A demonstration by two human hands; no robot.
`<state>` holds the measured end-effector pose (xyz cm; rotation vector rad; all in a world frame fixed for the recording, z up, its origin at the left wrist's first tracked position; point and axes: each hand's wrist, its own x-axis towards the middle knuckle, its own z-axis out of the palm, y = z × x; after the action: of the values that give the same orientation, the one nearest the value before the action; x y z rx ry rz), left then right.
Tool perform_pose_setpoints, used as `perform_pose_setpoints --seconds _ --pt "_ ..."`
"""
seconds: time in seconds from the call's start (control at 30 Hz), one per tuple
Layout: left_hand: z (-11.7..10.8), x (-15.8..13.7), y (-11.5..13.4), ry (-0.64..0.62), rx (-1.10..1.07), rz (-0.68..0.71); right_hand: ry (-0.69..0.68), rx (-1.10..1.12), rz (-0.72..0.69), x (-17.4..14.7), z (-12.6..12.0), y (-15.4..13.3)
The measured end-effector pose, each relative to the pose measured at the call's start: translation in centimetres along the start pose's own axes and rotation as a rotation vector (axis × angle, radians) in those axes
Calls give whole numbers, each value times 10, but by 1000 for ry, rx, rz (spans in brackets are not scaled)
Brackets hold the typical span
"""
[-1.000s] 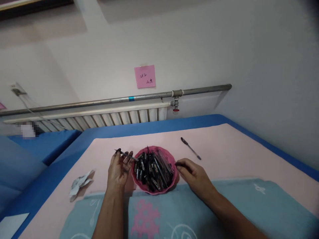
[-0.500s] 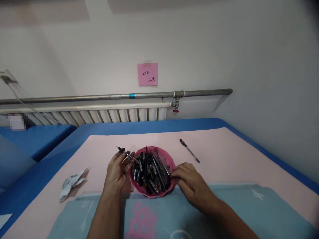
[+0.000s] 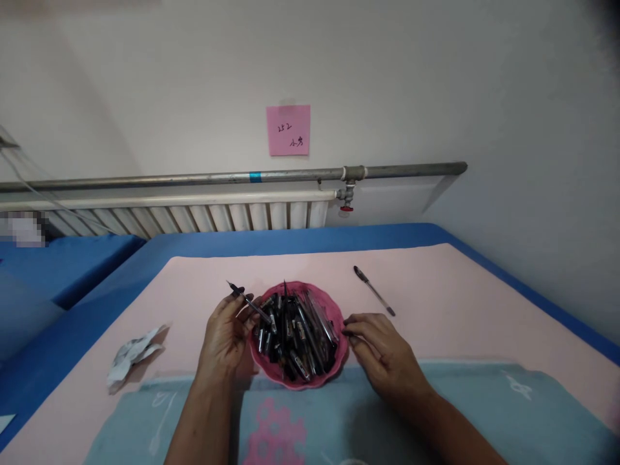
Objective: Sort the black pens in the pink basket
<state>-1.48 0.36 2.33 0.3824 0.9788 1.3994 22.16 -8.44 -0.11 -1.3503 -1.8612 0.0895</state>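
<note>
A pink scalloped bowl full of black pen parts and clear pen barrels stands before me. My left hand is at its left side, pinching a slim pen between thumb and fingers. The pen's bare tip points up and left, while its other end reaches over the bowl. At the right rim is my right hand, its fingers curled and pressed together. Its fingertips look dark; whether they hold something small I cannot make out. A capped black pen lies apart, behind my right hand.
Crumpled paper lies at the left on the pink table cover. A blue-green cloth spreads along the near side. Behind the table run a radiator and a metal pipe with a valve.
My right hand has shifted slightly right, from over the bowl's edge to just outside its rim. My left hand keeps the pen nearly where it was. The view has tilted a little.
</note>
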Motion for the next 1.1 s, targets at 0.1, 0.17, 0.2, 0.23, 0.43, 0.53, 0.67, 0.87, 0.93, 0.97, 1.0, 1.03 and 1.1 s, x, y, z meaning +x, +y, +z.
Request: perform_pose_setpoints --seconds 0.1,0.17,0.2,0.23,0.43,0.53,0.67,0.87,0.93,0.97,1.0,1.03,1.1 --pt "1 0 0 6 -8 4 -69 26 -112 -2 4 -18" --pt "0 0 0 8 -15 8 -105 27 -172 -4 7 -26" --pt "-1 1 0 8 -19 8 -106 20 -184 -4 9 -28" --pt "-1 1 -1 9 -21 8 -92 5 -173 -4 10 -27" --pt "-1 1 -1 7 -19 -12 -25 -170 152 19 8 8" --pt "0 0 -1 18 -8 -23 -231 -231 198 39 7 12" --pt "0 1 -2 38 4 -30 -448 -328 224 54 9 2" --pt "0 3 -4 54 34 -19 -550 -264 247 55 8 -4" --pt "2 1 -3 52 42 -15 -542 -212 259 54 7 -4" --pt "3 -1 -3 48 41 -13 -542 -189 265 54 6 -4" --pt "4 -2 -3 41 39 -9 -542 -167 270 54 6 -4" --pt "5 -4 -3 30 37 -6 -533 -147 275 54 5 -4" --pt "7 -8 -4 1 35 -5 -451 -103 300 54 3 -4"
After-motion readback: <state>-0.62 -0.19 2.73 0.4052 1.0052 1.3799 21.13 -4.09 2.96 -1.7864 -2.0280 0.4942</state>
